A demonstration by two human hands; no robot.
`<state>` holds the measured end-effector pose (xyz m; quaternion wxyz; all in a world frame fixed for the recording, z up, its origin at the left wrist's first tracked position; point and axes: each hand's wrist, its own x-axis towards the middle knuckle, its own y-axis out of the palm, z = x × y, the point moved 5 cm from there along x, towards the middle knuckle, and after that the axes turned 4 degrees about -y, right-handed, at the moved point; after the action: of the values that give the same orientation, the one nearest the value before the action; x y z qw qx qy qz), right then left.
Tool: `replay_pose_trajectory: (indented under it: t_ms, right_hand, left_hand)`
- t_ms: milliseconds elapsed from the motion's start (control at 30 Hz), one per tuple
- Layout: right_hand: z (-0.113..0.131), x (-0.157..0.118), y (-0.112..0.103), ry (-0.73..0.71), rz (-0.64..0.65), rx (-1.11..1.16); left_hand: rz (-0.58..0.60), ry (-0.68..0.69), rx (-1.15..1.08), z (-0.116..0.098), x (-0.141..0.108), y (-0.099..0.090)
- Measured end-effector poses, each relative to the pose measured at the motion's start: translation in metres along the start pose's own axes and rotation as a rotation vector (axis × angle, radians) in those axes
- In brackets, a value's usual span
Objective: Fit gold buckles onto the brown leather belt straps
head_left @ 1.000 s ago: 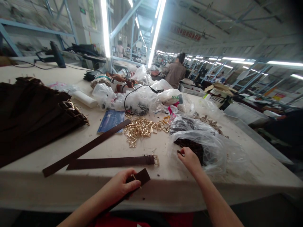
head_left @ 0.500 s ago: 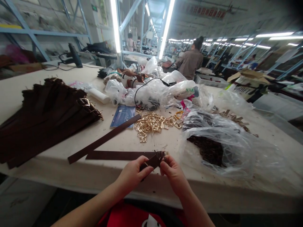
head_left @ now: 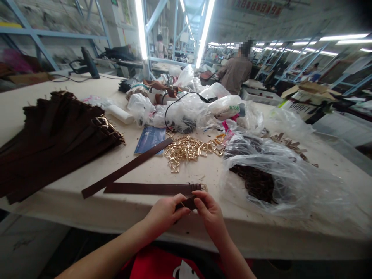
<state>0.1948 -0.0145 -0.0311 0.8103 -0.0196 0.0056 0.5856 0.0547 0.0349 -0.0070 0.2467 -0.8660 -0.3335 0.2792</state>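
Note:
Near the table's front edge, my left hand [head_left: 170, 211] grips a short dark brown leather piece [head_left: 188, 203] between thumb and fingers. My right hand [head_left: 207, 207] pinches the other end of the same piece. Just behind the hands lies a brown belt strap [head_left: 148, 188] with a gold buckle [head_left: 202, 187] at its right end. Another brown strap [head_left: 124, 169] runs diagonally, its far end over a blue booklet [head_left: 150, 140]. A pile of gold buckles [head_left: 187, 149] sits beyond the hands.
A large stack of brown straps [head_left: 55, 143] covers the left side. On the right, a clear plastic bag [head_left: 287, 182] holds dark brown loops [head_left: 254, 184]. Plastic bags [head_left: 186, 112] are heaped at the back. A person [head_left: 236, 71] is farther off.
My right hand's fingers have closed in on the leather piece, which is now more covered and lies flatter. The view has shifted slightly.

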Motion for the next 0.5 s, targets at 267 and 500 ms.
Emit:
replay_pose_trajectory:
  t_ms: [267, 500]
  right_hand:
    - [-0.005, -0.003, 0.004, 0.197, 0.007, 0.138]
    - [0.003, -0.011, 0.017, 0.210, 0.005, 0.365]
  left_hand:
    - [0.081, 0.042, -0.297, -0.009, -0.011, -0.011]
    - [0.027, 0.041, -0.369, -0.004, -0.015, -0.017]
